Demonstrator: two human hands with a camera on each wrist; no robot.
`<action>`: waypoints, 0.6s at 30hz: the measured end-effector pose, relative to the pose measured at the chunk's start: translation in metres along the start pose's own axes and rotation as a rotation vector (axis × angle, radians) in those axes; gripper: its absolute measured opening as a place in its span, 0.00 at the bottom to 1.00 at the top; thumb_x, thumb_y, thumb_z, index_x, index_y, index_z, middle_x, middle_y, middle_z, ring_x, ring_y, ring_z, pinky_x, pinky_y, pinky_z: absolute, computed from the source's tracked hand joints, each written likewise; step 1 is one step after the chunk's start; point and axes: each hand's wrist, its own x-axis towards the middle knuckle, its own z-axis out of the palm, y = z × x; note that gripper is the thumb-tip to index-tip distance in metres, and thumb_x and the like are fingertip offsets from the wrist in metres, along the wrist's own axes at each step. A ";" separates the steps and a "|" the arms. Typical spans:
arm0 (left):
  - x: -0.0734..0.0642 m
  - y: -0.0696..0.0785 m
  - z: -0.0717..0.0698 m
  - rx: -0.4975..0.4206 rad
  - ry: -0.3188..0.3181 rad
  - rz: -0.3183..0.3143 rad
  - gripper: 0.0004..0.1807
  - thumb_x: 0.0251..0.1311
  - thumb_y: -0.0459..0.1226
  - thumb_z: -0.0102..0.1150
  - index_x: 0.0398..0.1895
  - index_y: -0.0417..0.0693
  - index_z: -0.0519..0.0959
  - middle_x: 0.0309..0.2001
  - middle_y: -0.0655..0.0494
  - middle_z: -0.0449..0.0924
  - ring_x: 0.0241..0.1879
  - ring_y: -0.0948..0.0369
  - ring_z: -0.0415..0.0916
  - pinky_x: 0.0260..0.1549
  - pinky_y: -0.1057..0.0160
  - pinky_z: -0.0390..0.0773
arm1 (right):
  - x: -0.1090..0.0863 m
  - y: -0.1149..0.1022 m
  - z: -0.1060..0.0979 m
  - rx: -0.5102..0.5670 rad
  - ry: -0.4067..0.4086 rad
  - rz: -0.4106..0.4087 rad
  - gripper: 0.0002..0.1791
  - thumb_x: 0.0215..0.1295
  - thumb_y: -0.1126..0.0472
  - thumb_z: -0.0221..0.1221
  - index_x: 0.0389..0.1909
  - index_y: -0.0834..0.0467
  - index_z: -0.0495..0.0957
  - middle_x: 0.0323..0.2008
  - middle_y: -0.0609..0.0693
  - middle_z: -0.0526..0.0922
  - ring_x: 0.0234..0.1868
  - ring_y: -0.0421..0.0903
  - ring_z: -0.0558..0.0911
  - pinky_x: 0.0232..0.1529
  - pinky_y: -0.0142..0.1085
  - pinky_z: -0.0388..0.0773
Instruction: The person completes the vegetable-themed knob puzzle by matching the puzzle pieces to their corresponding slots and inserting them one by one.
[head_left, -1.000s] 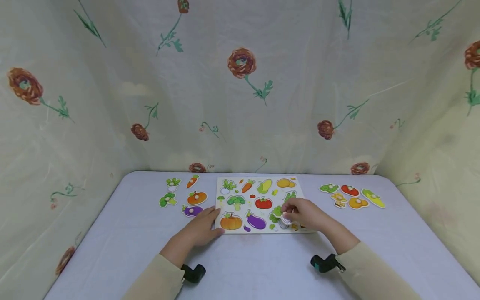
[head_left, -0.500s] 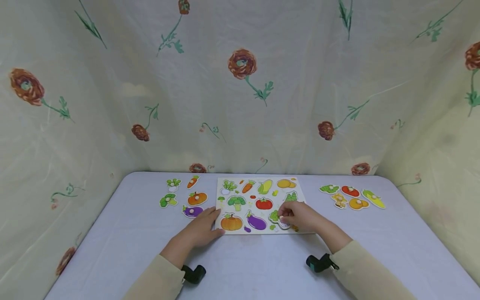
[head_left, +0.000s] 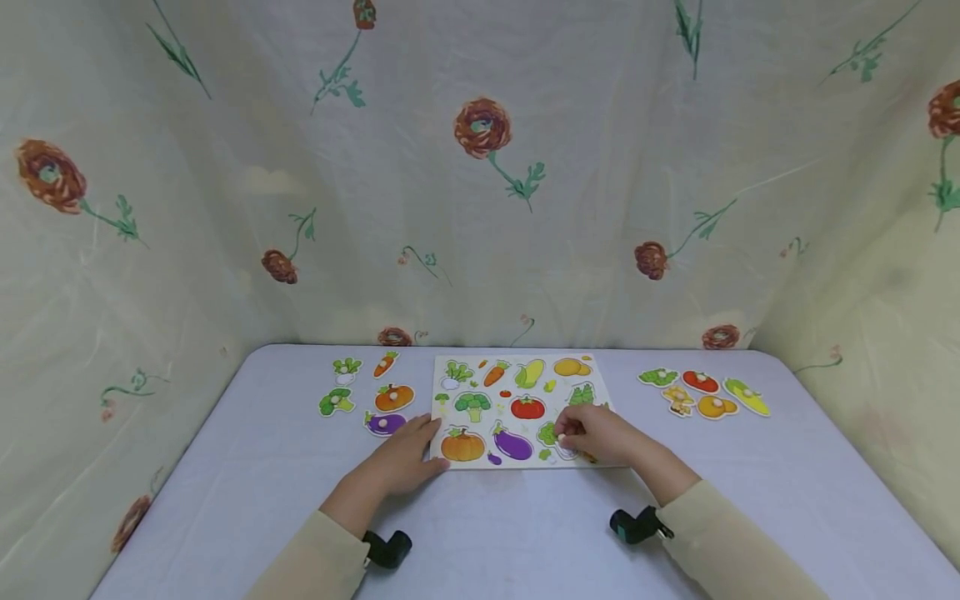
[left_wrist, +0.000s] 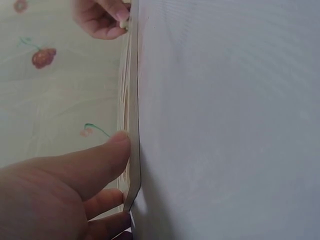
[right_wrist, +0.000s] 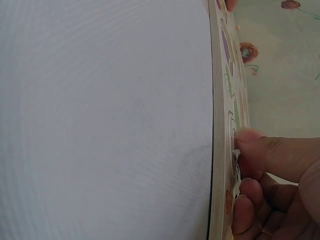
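Observation:
A white vegetable puzzle board (head_left: 480, 464) lies flat on the table. My right hand (head_left: 606, 435) pinches the small pale knob (left_wrist: 123, 23) of a green-leaved, white-based vegetable puzzle piece (head_left: 547, 432), which sits over the board's lower right part, partly hidden by the fingers. In the right wrist view, thumb and fingers are bent close over the board's face. My left hand (head_left: 401, 454) rests at the board's lower left corner; its thumb (left_wrist: 117, 150) touches the front edge and the other fingers lie along the left side.
Left of the board lie loose pieces: a turnip (head_left: 346, 370), carrot (head_left: 386, 363), broccoli (head_left: 335, 401), pumpkin (head_left: 394, 397) and eggplant (head_left: 384, 422). To its right are a tomato (head_left: 700, 382), corn (head_left: 746, 397) and several others. A flowered curtain (head_left: 570, 250) hangs behind the table.
The right hand has moved slightly left and lower, and the piece, tilted up before, now lies flatter on the board. The left hand stays at the corner.

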 end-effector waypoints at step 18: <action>-0.002 0.000 -0.001 -0.017 0.009 0.007 0.39 0.66 0.49 0.62 0.76 0.45 0.62 0.77 0.44 0.56 0.77 0.47 0.50 0.71 0.43 0.58 | 0.001 0.000 0.004 -0.018 0.028 0.018 0.04 0.66 0.65 0.65 0.37 0.54 0.79 0.28 0.47 0.75 0.35 0.45 0.73 0.38 0.38 0.72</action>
